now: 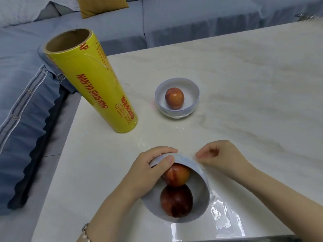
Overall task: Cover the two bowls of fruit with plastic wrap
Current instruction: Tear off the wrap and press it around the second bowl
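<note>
Head view: the left hand (148,172) grips the near bowl (201,194) by its far rim, thumb inside; its mouth tilts toward the camera. The right hand (222,158) pinches wrap (225,219) at that rim. Pale marble table (244,75), blue sofa (122,28) behind. The roll (94,81) stands on end at the table's left; the far bowl (192,88) sits upright mid-table.

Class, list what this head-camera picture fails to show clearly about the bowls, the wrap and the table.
Head view only:
- Far bowl: clear film over its top too faint to confirm.
- Near bowl: left rim hidden under the left hand.
- Yellow roll: small print too small to read.
- Grey object at far table corner: blurred, unidentifiable.
</note>
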Motion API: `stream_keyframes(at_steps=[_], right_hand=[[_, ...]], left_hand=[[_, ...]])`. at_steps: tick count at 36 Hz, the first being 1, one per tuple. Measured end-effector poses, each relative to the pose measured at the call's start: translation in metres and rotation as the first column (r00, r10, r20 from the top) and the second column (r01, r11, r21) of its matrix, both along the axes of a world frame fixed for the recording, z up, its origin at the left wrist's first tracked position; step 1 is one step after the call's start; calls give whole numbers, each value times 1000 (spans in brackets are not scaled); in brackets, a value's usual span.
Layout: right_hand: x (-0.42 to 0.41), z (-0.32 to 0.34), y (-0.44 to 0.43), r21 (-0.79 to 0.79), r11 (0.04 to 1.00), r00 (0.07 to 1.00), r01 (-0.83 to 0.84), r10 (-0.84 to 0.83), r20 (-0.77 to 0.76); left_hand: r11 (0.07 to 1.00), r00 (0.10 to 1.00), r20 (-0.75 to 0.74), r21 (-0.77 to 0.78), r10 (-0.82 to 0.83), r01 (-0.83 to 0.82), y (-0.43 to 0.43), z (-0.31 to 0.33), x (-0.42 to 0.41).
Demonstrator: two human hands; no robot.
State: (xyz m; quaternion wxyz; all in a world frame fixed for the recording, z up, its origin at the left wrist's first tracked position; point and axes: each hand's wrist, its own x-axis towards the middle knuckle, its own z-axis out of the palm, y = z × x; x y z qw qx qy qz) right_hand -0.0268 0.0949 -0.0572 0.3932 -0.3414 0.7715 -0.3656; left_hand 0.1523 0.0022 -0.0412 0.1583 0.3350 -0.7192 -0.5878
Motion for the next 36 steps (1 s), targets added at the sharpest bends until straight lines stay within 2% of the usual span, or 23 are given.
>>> stream_keyframes(at_steps=[2,5,7,9,13,18,20,21,24,28,33,36], right_hand=[[-5,7,6,-123,988,996,88,-90,-10],[3,31,15,-255,955,984,151,-121,130],[16,42,21,-237,971,983,33,11,182],[25,41,24,-192,976,975,-108,141,170],[29,30,19,-150,967,960,-208,231,157],[29,20,14,-159,971,902,-179,226,367],[29,19,14,-158,967,878,-202,250,409],[29,19,14,-170,972,877,-163,221,425],[25,18,13,-255,966,931,-35,124,343],[31,18,6,-239,962,937,-130,198,289],[24,13,7,-134,968,911,-214,247,331],[19,7,21,-180,974,895,-141,203,398]], left_hand=[[1000,1000,-6,-1,10,-10,0,0,0],[1000,1000,5,-15,16,-16,1,-1,-1],[999,1000,15,-29,17,-16,1,-1,-1],[999,1000,16,-39,17,-17,1,-2,0],[998,1000,3,-51,26,-26,2,-3,0],[997,998,-9,-49,55,-55,3,-5,1],[998,999,-2,-54,43,-43,3,-4,2],[997,999,4,-59,42,-41,3,-4,2],[996,999,29,-81,45,-42,2,-3,2],[994,995,66,-83,77,-71,2,-4,3],[991,988,73,-38,133,-130,2,-2,1],[961,961,30,28,276,-277,4,-5,1]])
